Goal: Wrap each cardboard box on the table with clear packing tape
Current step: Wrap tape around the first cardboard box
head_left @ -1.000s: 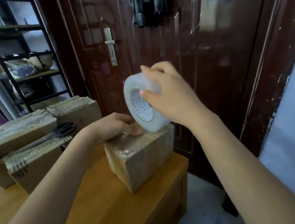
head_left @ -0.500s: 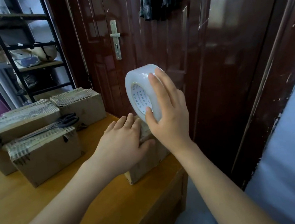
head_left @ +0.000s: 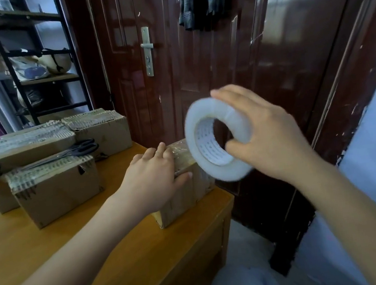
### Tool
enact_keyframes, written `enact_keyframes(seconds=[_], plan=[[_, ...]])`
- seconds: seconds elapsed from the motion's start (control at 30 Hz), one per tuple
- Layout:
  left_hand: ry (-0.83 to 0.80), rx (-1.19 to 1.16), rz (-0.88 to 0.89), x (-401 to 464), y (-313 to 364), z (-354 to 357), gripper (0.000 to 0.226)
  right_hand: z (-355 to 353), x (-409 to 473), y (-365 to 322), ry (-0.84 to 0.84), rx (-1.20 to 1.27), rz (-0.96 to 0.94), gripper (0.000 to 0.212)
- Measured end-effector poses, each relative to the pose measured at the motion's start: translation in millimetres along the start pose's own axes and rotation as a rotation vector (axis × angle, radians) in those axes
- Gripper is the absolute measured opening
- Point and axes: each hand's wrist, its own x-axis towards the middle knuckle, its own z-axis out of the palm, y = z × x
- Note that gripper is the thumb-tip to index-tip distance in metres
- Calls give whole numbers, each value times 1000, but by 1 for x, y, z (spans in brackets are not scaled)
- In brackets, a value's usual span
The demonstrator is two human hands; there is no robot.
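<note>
Left hand (head_left: 153, 177) presses flat on a small, glossy taped cardboard box (head_left: 183, 190) at the wooden desk (head_left: 125, 256) corner; right hand (head_left: 269, 137) grips a round translucent tape roll (head_left: 215, 139) just beside it.

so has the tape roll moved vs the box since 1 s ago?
Yes. The tape roll, gripped by the right hand, has swung off the box top, out past its door-side end.

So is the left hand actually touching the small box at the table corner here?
Touching. The head view shows the left hand laid on the small box, its fingers over the box's taped top and its thumb against the near side.
</note>
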Motion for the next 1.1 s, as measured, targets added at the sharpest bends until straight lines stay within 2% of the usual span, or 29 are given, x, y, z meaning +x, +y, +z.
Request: enact_keyframes(seconds=[0.17,0.3,0.37,0.43,0.53,0.63,0.7,0.8,0.87,0.93,0.97,1.03,1.1], plan=[[-21,-15,-16,1,1,-1,75,-19,-25,4,-406,-190,-6,76],[5,-33,-19,0,2,-2,73,-4,-29,5,-750,-343,-32,71],[27,-48,-31,1,2,0,72,6,-34,10,-900,-351,15,67],[38,-75,-41,2,2,1,70,10,-36,15,-980,-311,66,67],[93,-145,-67,6,-3,-1,60,3,-26,15,-960,-328,51,68],[92,-396,-170,13,-20,-7,48,-9,-4,9,-863,-354,-8,70],[49,-637,-249,19,-39,-12,50,-9,12,6,-814,-349,-40,73],[-73,-961,-368,22,-60,-13,50,12,30,3,-831,-304,-58,72],[-143,-1096,-435,23,-70,-8,49,27,39,3,-841,-271,-70,70],[-126,-1040,-427,27,-77,2,48,35,46,6,-817,-240,-77,69],[-61,-928,-382,30,-80,8,43,38,49,7,-802,-221,-83,69],[157,-623,-212,33,-81,16,24,43,51,9,-782,-193,-92,69],[264,-397,-13,33,-77,18,27,50,51,9,-787,-200,-99,70]])
